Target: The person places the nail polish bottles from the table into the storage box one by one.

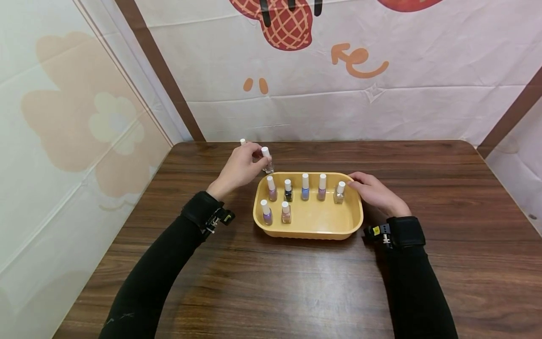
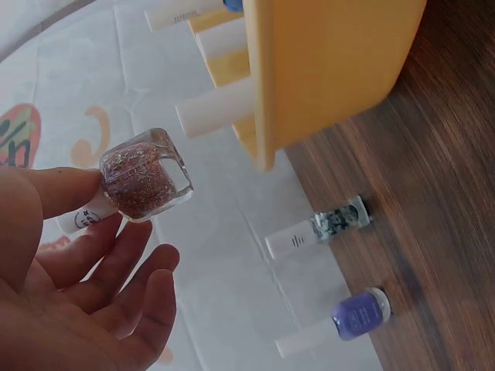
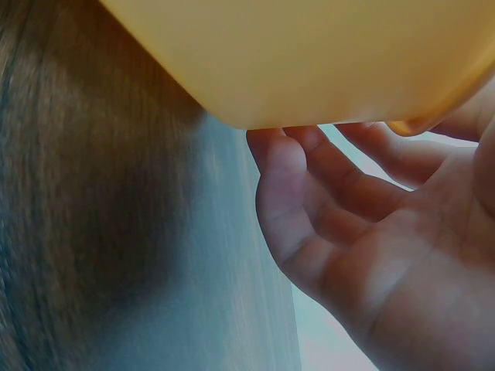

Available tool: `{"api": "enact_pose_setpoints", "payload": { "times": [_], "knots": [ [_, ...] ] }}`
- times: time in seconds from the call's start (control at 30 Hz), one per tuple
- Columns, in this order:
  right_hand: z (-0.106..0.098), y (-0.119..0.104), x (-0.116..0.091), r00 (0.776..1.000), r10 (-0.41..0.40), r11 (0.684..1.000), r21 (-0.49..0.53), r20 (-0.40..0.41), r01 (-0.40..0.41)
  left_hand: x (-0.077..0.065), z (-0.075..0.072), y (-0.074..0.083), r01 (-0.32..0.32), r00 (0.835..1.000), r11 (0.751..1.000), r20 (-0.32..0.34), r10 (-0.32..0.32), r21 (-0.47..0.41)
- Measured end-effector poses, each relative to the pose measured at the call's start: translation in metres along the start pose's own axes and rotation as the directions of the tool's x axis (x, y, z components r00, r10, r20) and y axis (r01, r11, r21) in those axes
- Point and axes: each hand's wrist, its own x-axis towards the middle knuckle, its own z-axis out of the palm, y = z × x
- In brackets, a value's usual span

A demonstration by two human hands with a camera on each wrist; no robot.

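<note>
A small glitter nail polish bottle (image 1: 268,165) with a white cap is pinched by its cap in my left hand (image 1: 239,169), just beyond the tray's far left corner. In the left wrist view the thumb and index finger hold that nail polish bottle (image 2: 143,182), its reddish glitter showing through clear glass. My right hand (image 1: 378,193) grips the right end of the yellow tray (image 1: 322,226), thumb at the rim. Below the rim, the right wrist view shows curled fingers (image 3: 282,174) against the tray's outer wall. Several nail polish bottles (image 1: 305,188) stand inside the tray.
Outside the tray, a flaked-glitter bottle (image 2: 336,222) and a purple bottle (image 2: 361,314) stand on the wooden table (image 1: 271,282). One white cap (image 1: 243,141) shows behind my left hand. A printed cloth (image 1: 296,113) hangs along the table's far edge.
</note>
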Motion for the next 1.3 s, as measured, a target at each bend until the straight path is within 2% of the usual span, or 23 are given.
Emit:
{"api": "enact_pose_setpoints", "payload": {
  "times": [0.27, 0.47, 0.77, 1.3],
  "knots": [
    [-0.001, 0.002, 0.000, 1.000, -0.019, 1.000, -0.012, 0.008, 0.019, -0.004, 0.006, 0.008, -0.029, 0.999, 0.999, 0.019, 0.029, -0.016],
    [0.000, 0.003, 0.000, 1.000, -0.023, 1.000, -0.013, 0.008, 0.023, -0.008, 0.011, 0.015, -0.060, 0.997, 0.998, 0.041, 0.059, 0.020],
    [0.000, 0.004, 0.001, 1.000, -0.014, 1.000, -0.016, -0.004, 0.014, -0.013, 0.018, 0.027, -0.138, 0.989, 0.989, 0.066, 0.135, 0.044],
    [-0.001, 0.005, 0.002, 1.000, -0.006, 1.000, -0.022, -0.004, 0.006, -0.017, 0.030, 0.048, -0.196, 0.973, 0.974, 0.150, 0.178, 0.116]
  ]
}}
